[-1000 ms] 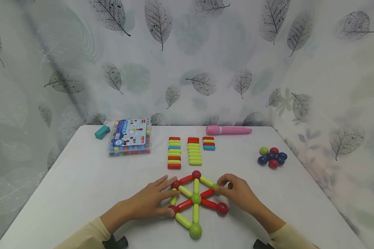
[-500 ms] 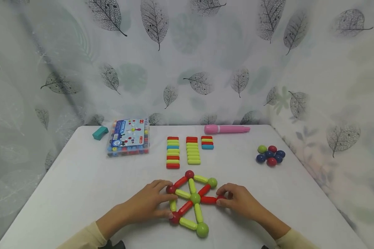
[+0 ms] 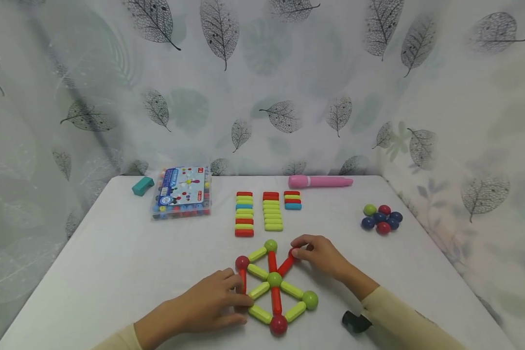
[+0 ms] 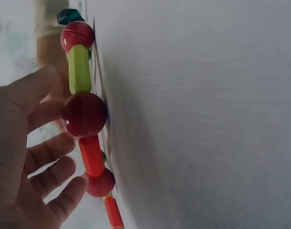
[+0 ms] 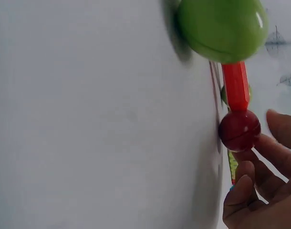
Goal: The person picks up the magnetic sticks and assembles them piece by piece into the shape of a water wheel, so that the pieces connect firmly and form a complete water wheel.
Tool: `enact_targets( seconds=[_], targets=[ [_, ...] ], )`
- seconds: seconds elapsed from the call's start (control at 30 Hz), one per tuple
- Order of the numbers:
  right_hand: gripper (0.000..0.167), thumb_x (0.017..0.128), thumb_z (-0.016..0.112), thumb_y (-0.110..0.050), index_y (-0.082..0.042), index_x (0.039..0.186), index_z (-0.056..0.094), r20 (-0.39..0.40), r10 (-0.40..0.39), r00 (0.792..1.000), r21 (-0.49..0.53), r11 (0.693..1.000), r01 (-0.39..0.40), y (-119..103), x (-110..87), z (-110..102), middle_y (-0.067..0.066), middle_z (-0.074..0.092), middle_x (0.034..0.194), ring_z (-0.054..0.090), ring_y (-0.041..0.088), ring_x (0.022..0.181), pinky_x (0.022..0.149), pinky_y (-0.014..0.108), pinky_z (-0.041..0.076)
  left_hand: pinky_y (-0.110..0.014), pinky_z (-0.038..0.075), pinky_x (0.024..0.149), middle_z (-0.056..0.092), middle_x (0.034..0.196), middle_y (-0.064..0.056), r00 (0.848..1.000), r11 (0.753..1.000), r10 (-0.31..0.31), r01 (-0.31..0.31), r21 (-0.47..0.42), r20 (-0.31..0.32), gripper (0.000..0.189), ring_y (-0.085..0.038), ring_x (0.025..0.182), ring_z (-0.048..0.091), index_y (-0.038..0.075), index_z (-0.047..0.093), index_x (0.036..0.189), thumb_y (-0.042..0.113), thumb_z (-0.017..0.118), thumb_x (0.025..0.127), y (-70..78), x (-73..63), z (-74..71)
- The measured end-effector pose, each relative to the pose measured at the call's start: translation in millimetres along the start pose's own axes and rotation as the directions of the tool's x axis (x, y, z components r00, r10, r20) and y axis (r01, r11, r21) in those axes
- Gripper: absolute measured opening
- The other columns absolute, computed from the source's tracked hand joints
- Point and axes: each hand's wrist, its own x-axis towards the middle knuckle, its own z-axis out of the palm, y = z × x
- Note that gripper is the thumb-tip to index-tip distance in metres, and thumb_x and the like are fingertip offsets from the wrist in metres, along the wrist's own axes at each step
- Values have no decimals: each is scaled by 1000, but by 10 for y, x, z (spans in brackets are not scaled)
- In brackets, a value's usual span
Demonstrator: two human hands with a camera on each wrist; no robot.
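A flat wheel of coloured rods and balls lies on the white table in the head view. From its green centre ball several red and yellow-green rods reach outer balls. My right hand pinches the red ball at the upper right, which ends a red spoke. My left hand lies along the left side, fingers loosely bent; in the left wrist view they are beside and touching the lower-left red ball, hidden in the head view. A green ball sits lower right, joined to the bottom red ball.
Rows of loose rods lie behind the wheel. Several blue, red and green balls are grouped at the right. A clear toy box, a teal block and a pink pen-shaped object stand along the back edge.
The wheel has turned counter-clockwise: the green ball from the upper right is now at the top. My right hand has moved up with the red ball; my left hand has shifted slightly down.
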Motion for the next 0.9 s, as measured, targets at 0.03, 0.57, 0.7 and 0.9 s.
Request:
enact_targets(
  seconds=[0.03,0.57,0.7,0.9],
  targets=[
    [32,96,72,-31,-15,123,71,-9,12,1000,15,1000,-12,-8,43,-15,-5,70,108,59,18,98,81,34,54,-20,50,85,58,112,15,1000,1000,-23,23,-8,-8,39,-3,99,48,38,68,131,57,60,98,0,8,-6],
    [25,89,78,-15,-14,114,75,-60,63,996,54,997,-60,-147,693,77,4,67,112,60,23,104,82,35,56,-60,38,114,38,161,2,965,962,-259,261,-81,31,76,-32,151,30,35,48,152,73,61,87,-171,46,2],
    [23,87,81,-15,-16,109,75,-86,84,993,20,996,-83,-168,727,123,1,67,108,59,22,103,80,32,57,-60,38,114,36,162,4,962,959,-270,273,-71,44,79,-31,151,29,36,46,153,75,61,86,-169,55,20],
    [18,86,82,-13,-14,101,71,-94,67,993,-19,997,-69,-180,743,159,0,67,102,60,20,98,84,34,57,-59,39,114,35,162,3,962,960,-269,272,-70,47,80,-31,150,30,35,46,153,76,60,86,-176,58,35]
  ],
)
